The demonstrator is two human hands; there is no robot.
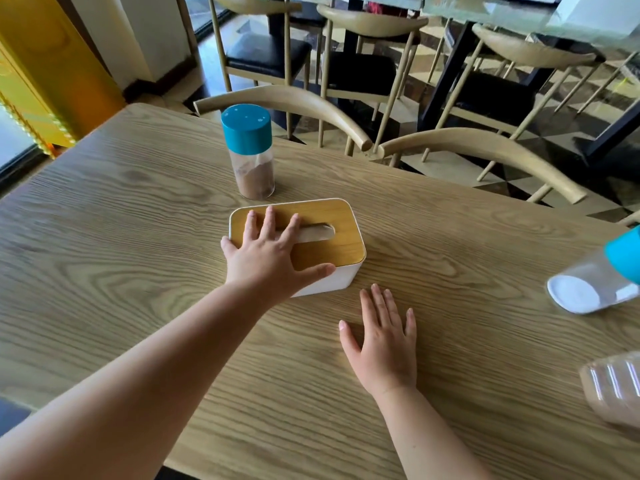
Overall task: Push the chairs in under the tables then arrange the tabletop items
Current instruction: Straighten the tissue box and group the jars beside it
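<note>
While your left hand [268,258] spans the tissue box [304,244] mid-table, fingers spread on its wooden lid and thumb against the near side to steer it, your right hand [382,344] rests flat, holding nothing, on the table [138,237], likely bracing.

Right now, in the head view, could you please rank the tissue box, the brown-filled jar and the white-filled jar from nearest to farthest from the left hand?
1. Tissue box, under the left hand.
2. Brown-filled jar, just beyond.
3. White-filled jar, far right.
</note>
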